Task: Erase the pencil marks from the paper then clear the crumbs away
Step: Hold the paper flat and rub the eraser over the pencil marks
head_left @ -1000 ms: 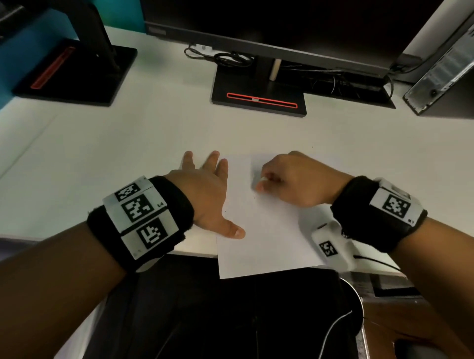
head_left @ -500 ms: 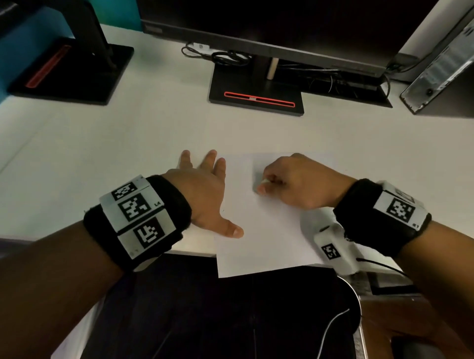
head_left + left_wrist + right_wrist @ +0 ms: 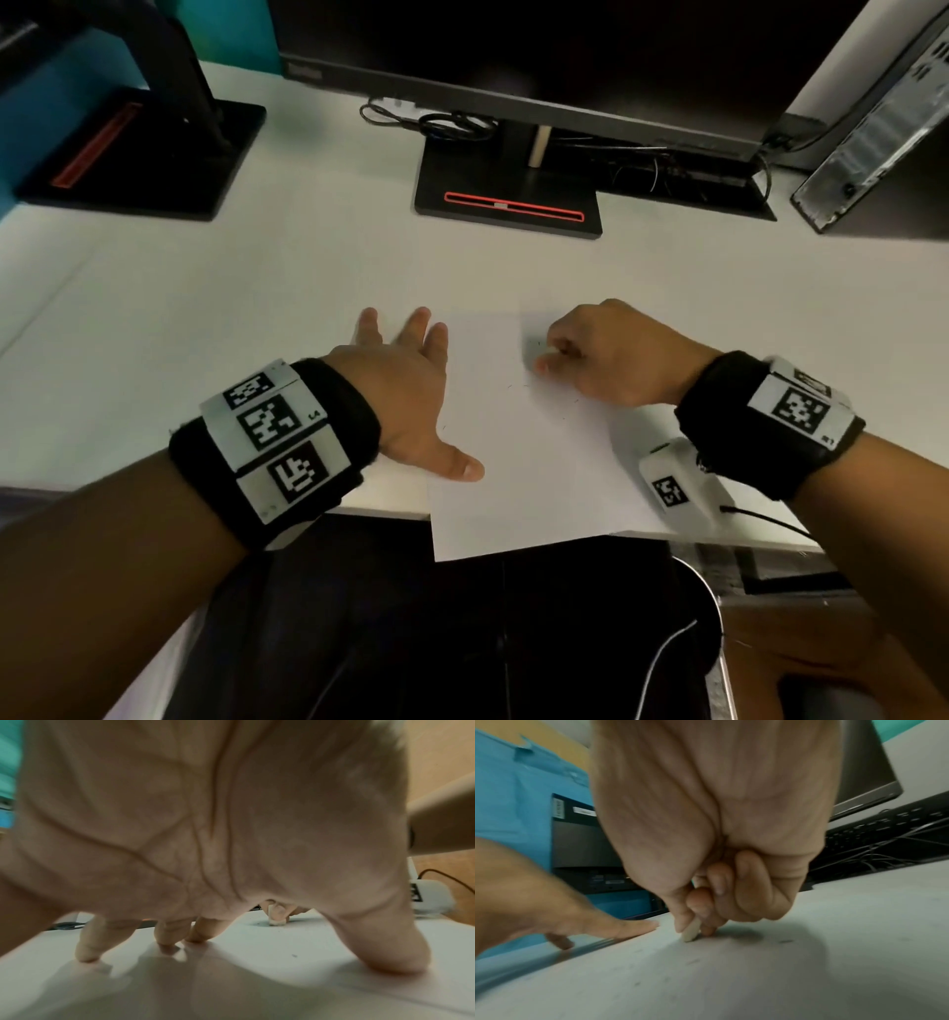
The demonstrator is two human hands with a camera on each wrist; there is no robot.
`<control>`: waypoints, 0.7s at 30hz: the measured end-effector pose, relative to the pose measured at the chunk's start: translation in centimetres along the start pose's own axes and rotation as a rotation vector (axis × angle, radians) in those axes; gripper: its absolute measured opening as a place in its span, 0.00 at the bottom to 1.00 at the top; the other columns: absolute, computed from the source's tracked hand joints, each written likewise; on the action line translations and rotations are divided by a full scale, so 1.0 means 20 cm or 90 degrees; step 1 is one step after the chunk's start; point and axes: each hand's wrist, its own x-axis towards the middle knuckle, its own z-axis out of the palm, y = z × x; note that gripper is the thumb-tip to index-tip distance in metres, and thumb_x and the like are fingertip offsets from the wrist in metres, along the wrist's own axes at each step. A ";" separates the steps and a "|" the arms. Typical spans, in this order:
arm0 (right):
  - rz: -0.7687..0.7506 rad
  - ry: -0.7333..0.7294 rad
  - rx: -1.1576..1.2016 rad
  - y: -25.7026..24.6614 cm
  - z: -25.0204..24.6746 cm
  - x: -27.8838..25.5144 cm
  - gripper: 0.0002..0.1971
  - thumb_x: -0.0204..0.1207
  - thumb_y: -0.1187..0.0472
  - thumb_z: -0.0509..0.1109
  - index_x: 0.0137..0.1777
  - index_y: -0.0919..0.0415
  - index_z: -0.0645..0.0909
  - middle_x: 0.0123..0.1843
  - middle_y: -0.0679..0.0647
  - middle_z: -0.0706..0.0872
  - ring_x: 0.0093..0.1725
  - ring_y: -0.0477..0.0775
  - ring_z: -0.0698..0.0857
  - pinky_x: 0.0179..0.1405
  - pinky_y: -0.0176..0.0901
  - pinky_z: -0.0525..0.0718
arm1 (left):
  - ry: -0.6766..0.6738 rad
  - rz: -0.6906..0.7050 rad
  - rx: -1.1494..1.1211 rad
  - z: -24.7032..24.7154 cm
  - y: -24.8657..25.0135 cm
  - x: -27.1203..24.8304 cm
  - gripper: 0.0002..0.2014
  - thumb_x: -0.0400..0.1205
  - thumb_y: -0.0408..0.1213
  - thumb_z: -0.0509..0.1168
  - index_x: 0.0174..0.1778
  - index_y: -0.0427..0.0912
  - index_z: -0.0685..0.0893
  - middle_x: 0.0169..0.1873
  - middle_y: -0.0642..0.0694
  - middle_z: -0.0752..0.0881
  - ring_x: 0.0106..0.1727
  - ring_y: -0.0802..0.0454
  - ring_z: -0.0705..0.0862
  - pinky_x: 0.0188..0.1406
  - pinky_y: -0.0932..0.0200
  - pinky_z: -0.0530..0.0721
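Observation:
A white sheet of paper [image 3: 518, 462] lies on the white desk, its near edge hanging over the desk's front. My left hand [image 3: 405, 390] is spread flat, fingers straight, pressing the paper's left edge; its thumb [image 3: 393, 953] rests on the sheet. My right hand [image 3: 606, 354] pinches a small white eraser [image 3: 691, 932] between thumb and fingers, its tip touching the paper near the top middle. The eraser [image 3: 276, 920] also shows past my left palm. Faint grey smudges and dark crumbs [image 3: 513, 385] dot the paper near the eraser.
A monitor stand with a red stripe [image 3: 508, 205] sits behind the paper, with tangled cables [image 3: 447, 123] beside it. Another black stand [image 3: 133, 154] is at far left. A computer case [image 3: 873, 139] leans at far right. A white tagged device [image 3: 678, 483] lies under my right wrist.
My right hand with the eraser has shifted slightly up and right on the paper. My left hand stays pressed on the sheet's left edge.

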 end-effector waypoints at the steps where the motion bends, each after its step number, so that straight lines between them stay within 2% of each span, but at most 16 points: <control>1: 0.024 0.010 -0.003 0.03 -0.01 0.01 0.23 0.86 0.51 0.65 0.33 0.66 0.74 0.30 0.59 0.79 0.30 0.55 0.74 0.30 0.47 0.70 | -0.002 -0.001 -0.003 0.00 0.00 0.00 0.71 0.65 0.82 0.62 0.85 0.42 0.26 0.84 0.45 0.25 0.83 0.24 0.29 0.83 0.30 0.58; 3: 0.029 0.028 -0.011 0.03 -0.02 0.01 0.22 0.85 0.52 0.65 0.31 0.64 0.72 0.27 0.57 0.78 0.30 0.56 0.73 0.29 0.46 0.68 | -0.004 -0.005 -0.005 0.00 0.00 0.00 0.71 0.65 0.82 0.62 0.85 0.43 0.26 0.84 0.45 0.25 0.83 0.24 0.29 0.83 0.30 0.59; 5: -0.023 0.022 0.000 -0.03 0.01 -0.01 0.22 0.85 0.51 0.65 0.31 0.61 0.71 0.27 0.53 0.76 0.28 0.52 0.72 0.30 0.45 0.68 | -0.005 -0.005 -0.001 0.00 0.00 0.00 0.71 0.65 0.82 0.62 0.85 0.42 0.26 0.84 0.44 0.25 0.82 0.23 0.29 0.83 0.30 0.57; 8: -0.086 -0.024 0.039 -0.12 0.06 -0.05 0.21 0.85 0.49 0.66 0.32 0.59 0.73 0.29 0.48 0.76 0.29 0.47 0.74 0.31 0.38 0.69 | -0.004 -0.008 0.014 -0.01 0.02 -0.02 0.69 0.68 0.81 0.61 0.85 0.41 0.26 0.85 0.43 0.25 0.83 0.25 0.29 0.83 0.33 0.52; 10: -0.066 -0.032 0.037 -0.10 0.06 -0.05 0.22 0.85 0.47 0.65 0.34 0.61 0.76 0.31 0.49 0.79 0.32 0.49 0.76 0.33 0.42 0.70 | -0.004 -0.008 0.022 -0.02 0.02 -0.04 0.68 0.70 0.80 0.60 0.85 0.40 0.26 0.85 0.41 0.26 0.83 0.26 0.29 0.84 0.35 0.48; 12: -0.015 -0.018 0.020 -0.03 0.03 -0.04 0.23 0.85 0.48 0.65 0.35 0.65 0.77 0.32 0.55 0.81 0.33 0.55 0.78 0.33 0.47 0.71 | -0.008 -0.007 0.022 -0.02 0.03 -0.04 0.67 0.70 0.80 0.60 0.85 0.40 0.26 0.84 0.41 0.25 0.83 0.26 0.29 0.83 0.35 0.46; 14: 0.043 0.006 0.017 0.04 0.00 -0.03 0.23 0.85 0.49 0.65 0.34 0.66 0.75 0.31 0.58 0.81 0.32 0.56 0.76 0.32 0.48 0.72 | -0.012 -0.009 0.018 -0.02 0.02 -0.04 0.68 0.70 0.80 0.60 0.84 0.40 0.26 0.84 0.42 0.25 0.83 0.26 0.29 0.83 0.34 0.48; 16: 0.070 0.025 0.017 0.06 -0.02 -0.02 0.22 0.84 0.51 0.66 0.32 0.64 0.73 0.28 0.56 0.77 0.30 0.55 0.74 0.29 0.46 0.70 | -0.015 -0.010 0.012 -0.02 0.02 -0.03 0.69 0.68 0.81 0.61 0.84 0.41 0.26 0.84 0.42 0.24 0.82 0.24 0.28 0.83 0.32 0.51; 18: 0.043 0.028 0.009 0.03 -0.01 -0.03 0.21 0.84 0.51 0.66 0.31 0.62 0.72 0.27 0.53 0.76 0.30 0.54 0.73 0.29 0.46 0.68 | -0.014 -0.007 0.015 -0.02 0.02 -0.04 0.69 0.69 0.80 0.60 0.84 0.40 0.26 0.84 0.41 0.25 0.82 0.24 0.28 0.83 0.32 0.48; 21: -0.066 -0.001 0.017 -0.07 0.05 -0.07 0.21 0.85 0.50 0.66 0.32 0.61 0.72 0.29 0.49 0.75 0.29 0.48 0.72 0.30 0.42 0.67 | -0.012 -0.006 0.027 -0.02 0.03 -0.04 0.67 0.71 0.79 0.59 0.84 0.39 0.26 0.84 0.40 0.25 0.83 0.26 0.29 0.83 0.34 0.43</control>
